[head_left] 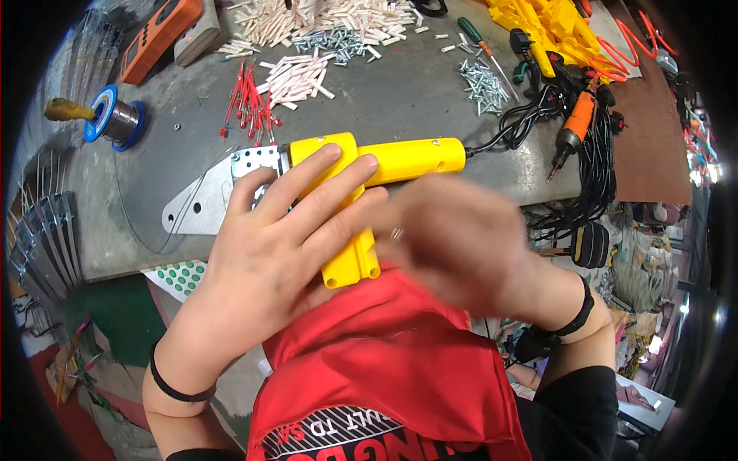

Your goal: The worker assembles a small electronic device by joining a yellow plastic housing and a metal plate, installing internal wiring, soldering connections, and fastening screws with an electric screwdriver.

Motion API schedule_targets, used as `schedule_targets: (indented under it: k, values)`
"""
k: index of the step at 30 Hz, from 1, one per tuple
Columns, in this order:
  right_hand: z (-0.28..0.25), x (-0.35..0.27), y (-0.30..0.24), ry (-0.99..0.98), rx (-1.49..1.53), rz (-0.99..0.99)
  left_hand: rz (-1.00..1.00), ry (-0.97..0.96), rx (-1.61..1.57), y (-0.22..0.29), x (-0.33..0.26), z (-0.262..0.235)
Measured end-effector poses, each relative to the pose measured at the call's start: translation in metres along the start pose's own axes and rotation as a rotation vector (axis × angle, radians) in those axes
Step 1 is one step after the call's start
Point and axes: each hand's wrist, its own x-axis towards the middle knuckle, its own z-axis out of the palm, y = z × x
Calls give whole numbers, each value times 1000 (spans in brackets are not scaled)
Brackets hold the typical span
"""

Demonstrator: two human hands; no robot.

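A yellow plastic tool housing (411, 160) with a cable lies at the near edge of the table. A flat tapered metal plate (196, 201) with holes sticks out from its left end. My left hand (269, 246) grips the housing from above, fingers spread over it. Below the fingers, the housing's stubby lower part (350, 261) shows two round holes at its end. My right hand (461, 242) is just right of that part, smeared by motion, fingers curled. At its fingertips is a small shiny piece that looks like a screw (397, 234).
Red-tipped leads (250, 107), white sleeves (298, 79) and screws (484, 88) lie in piles farther back. A solder spool (115, 119) stands left. At the right are a green-handled screwdriver (480, 46), an orange power screwdriver (576, 123), black cables (600, 177) and yellow housings (553, 31).
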Motion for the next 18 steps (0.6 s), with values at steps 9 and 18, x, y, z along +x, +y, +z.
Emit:
schedule_targets:
  k: [9, 18]
  values:
    - [-15, -13, 40, 94, -154, 194, -45, -47, 33, 7, 6, -1]
    - [-23, -18, 56, 70, -79, 169, -70, -77, 37, 9, 7, -3]
